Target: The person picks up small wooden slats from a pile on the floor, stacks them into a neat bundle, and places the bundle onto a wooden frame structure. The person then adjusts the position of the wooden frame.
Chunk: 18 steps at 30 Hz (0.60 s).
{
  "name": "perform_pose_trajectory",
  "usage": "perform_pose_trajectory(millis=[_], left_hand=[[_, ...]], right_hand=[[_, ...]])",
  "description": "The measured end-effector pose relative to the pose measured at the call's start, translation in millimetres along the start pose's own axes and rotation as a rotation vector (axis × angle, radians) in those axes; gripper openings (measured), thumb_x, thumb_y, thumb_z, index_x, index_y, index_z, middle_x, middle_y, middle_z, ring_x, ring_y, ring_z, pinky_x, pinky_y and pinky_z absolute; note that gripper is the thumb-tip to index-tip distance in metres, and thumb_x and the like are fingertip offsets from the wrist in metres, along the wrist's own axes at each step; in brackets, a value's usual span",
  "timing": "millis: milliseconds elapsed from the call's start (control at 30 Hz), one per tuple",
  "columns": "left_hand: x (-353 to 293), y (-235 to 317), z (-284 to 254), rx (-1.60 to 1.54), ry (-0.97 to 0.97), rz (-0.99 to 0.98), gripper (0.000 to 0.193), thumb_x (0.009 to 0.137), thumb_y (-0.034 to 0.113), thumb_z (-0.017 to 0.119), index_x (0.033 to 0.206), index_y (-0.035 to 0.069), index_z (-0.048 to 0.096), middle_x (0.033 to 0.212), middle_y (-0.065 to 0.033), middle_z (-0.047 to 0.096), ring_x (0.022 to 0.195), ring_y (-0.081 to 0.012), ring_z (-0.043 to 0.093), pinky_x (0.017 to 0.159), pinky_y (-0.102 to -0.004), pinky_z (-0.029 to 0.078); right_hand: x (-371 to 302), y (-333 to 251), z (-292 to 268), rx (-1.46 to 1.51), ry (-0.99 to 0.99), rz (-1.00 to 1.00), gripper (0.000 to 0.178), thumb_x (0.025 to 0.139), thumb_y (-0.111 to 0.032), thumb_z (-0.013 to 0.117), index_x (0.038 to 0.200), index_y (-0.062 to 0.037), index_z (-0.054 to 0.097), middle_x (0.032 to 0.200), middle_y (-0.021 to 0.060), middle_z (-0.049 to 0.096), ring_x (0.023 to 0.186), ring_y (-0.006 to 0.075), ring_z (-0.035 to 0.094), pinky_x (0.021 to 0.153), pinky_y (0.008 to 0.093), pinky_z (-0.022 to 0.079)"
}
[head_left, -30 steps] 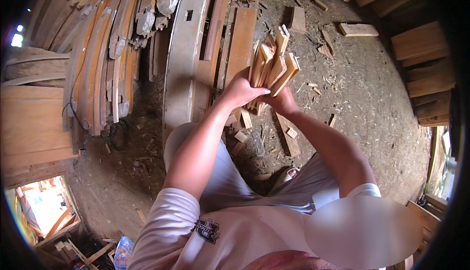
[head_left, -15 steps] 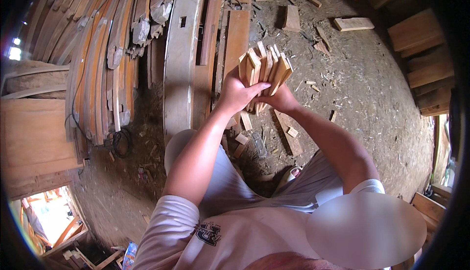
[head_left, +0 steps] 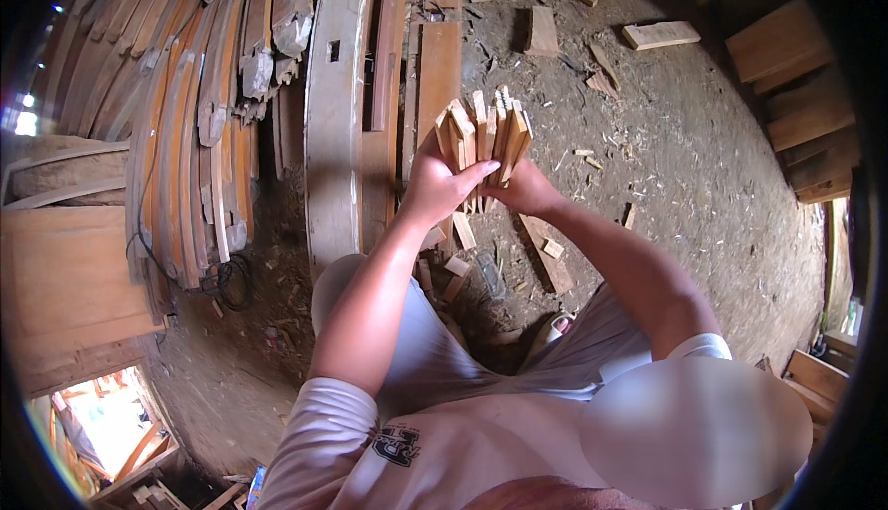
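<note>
A bundle of short, pale wooden slats (head_left: 486, 140) stands roughly upright between my two hands in front of me, its upper ends uneven. My left hand (head_left: 439, 177) wraps the bundle from the left, thumb laid across the near side. From the right, my right hand (head_left: 523, 186) closes around the other side; most of its fingers are hidden behind the slats. Below the bundle, small wood offcuts (head_left: 456, 267) and a flat board piece (head_left: 548, 256) lie on the dirt floor between my legs.
Long planks (head_left: 333, 112) run along the floor to the left, beside a large stack of curved boards (head_left: 176, 140). A black cable coil (head_left: 227, 279) lies near the stack's end. Wood scraps (head_left: 661, 35) lie at the far right, with stacked timber (head_left: 786, 43) beyond.
The bundle and both hands have shifted slightly left in view. The slats now sit a little differently against each other, and both hands keep their hold.
</note>
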<state>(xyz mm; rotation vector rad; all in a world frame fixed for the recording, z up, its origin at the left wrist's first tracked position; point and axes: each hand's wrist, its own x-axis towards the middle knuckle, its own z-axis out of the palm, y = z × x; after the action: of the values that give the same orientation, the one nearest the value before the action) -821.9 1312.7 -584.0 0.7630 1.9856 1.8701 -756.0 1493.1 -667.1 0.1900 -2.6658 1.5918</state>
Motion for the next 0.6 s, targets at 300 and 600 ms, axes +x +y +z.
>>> perform_pose_trajectory(millis=[300, 600], left_hand=[[1, 5, -2, 0.054, -0.027, -0.020, 0.035, 0.085, 0.005, 0.082, 0.117, 0.000, 0.068, 0.110, -0.0096, 0.076, 0.102, -0.0197, 0.072, 0.092, -0.0353, 0.056], [2, 1, -6, 0.034, -0.072, -0.056, 0.033, 0.085, 0.005, 0.083, 0.116, 0.001, 0.072, 0.109, -0.0087, 0.078, 0.100, -0.0179, 0.074, 0.089, -0.0331, 0.057]], right_hand=[[6, -5, -11, -0.162, -0.040, 0.136, 0.060, 0.073, -0.034, 0.094, 0.121, -0.0066, 0.071, 0.104, 0.0199, 0.076, 0.097, 0.0367, 0.074, 0.090, 0.0424, 0.058], [6, 7, -11, -0.083, -0.119, 0.013, 0.056, 0.073, -0.030, 0.092, 0.120, -0.0083, 0.072, 0.106, 0.0174, 0.077, 0.098, 0.0362, 0.074, 0.091, 0.0429, 0.058]])
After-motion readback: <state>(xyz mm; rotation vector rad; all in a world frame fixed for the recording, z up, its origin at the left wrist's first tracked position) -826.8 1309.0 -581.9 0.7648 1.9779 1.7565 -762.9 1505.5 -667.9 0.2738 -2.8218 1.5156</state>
